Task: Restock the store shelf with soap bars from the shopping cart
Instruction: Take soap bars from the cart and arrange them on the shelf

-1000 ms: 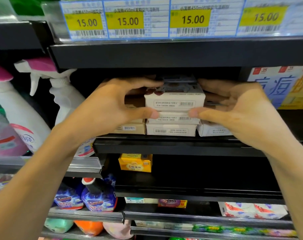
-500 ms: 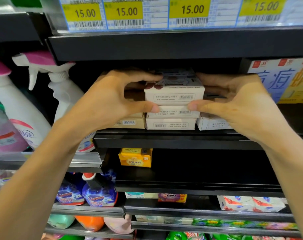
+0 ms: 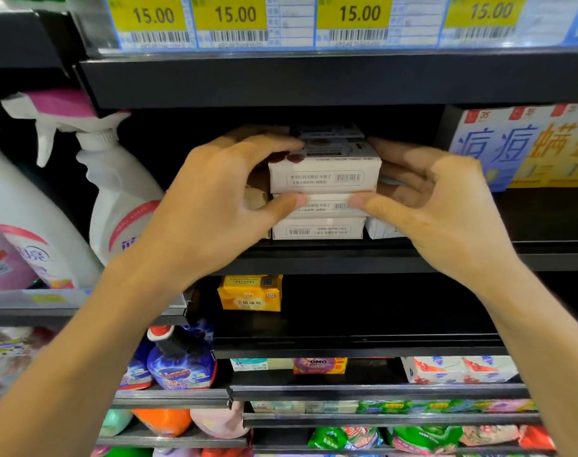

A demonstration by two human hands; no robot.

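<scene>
**Seating soap boxes on the stack, release comes next**

Left hand (image 3: 215,206): fingers (image 3: 264,145) curled over the top-left edge of the upper soap box (image 3: 324,174), thumb pressed against the front of the second box (image 3: 320,206) under it. Right hand (image 3: 446,206): mirror of that, fingers wrapped round the right end of the upper soap box, thumb tip on the second box's front. So both hands clamp the top two white boxes as one unit, from either side.

Position: that pair sits on the bottom box (image 3: 317,230), which rests on the black shelf (image 3: 545,255). More white boxes just behind the upper one and one at the right (image 3: 381,229), partly hidden by the right hand. Cannot tell whether the held pair bears fully on the bottom box or is a touch lifted.

Step, as I read it: placement/squaring of the stack, not pickup. The cart is not in view.

Next move calls for:
- nudge the pair flush with the bottom box's front face; the upper box looks slightly offset
- let go evenly, both sides at once, or the top box may skew
- withdraw straight back, clear of the shelf above with its price tags (image 3: 352,14)

Neighbours: spray bottle (image 3: 116,192) to the left, blue-yellow carton (image 3: 518,150) to the right, both apart from the stack.
</scene>
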